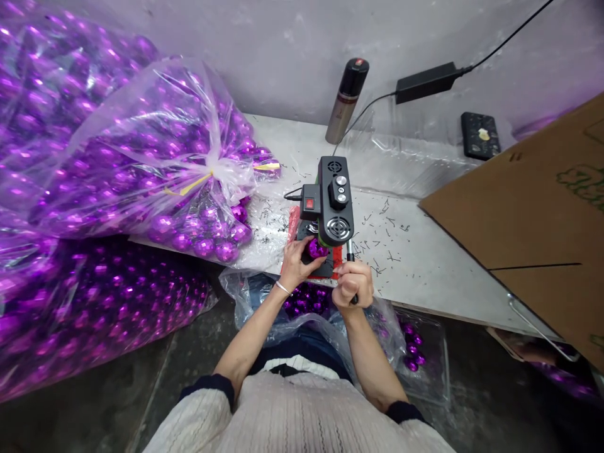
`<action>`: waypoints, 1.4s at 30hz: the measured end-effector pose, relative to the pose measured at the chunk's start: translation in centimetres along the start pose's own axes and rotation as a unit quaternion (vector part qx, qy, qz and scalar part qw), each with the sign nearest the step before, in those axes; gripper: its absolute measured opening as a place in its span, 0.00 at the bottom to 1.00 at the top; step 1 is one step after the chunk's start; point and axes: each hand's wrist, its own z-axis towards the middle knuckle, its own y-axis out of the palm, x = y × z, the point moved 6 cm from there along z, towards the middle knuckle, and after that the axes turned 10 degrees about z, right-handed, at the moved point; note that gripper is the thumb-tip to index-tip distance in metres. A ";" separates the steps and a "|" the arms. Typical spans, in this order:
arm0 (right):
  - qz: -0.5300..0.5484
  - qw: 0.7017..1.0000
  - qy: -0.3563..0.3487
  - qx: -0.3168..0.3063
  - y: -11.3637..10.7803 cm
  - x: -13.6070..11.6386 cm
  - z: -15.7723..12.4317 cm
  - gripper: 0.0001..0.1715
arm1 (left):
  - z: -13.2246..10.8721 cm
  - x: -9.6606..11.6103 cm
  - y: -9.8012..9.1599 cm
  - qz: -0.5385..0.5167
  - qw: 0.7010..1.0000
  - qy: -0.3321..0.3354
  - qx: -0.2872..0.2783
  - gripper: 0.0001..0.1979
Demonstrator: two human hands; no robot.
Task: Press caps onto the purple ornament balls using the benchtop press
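A shiny purple ball (318,248) sits under the head of a small black bench drill (336,201), and my left hand (297,263) grips it between thumb and fingers. My right hand (353,284) is wrapped round the machine's lever handle (350,255), to the right of the ball. The machine stands on a red mat (336,253) at the table's front edge. What touches the ball from above is hidden by the machine's head. More purple balls (309,299) lie in a clear plastic bag on my lap, below my hands.
Large clear bags of purple balls (141,145) fill the left side. Thin black scraps (377,242) litter the white table (425,264). Behind stand a spray can (346,100), a power adapter (427,82) and a phone (480,135). A cardboard box (528,214) is at right.
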 end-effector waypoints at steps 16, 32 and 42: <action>0.058 0.998 -0.003 0.028 0.4 1.5 -1.7 0.17 | 0.0 -0.3 0.2 0.000 1.000 -0.021 -0.016 0.29; -0.026 0.998 0.062 0.006 -0.4 -2.1 5.3 0.17 | -4.8 1.9 -2.2 -0.017 0.994 0.101 -0.050 0.29; -0.018 0.998 0.051 0.012 -0.5 -1.3 3.1 0.17 | 2.6 -4.6 -8.6 0.146 0.989 -0.013 0.031 0.21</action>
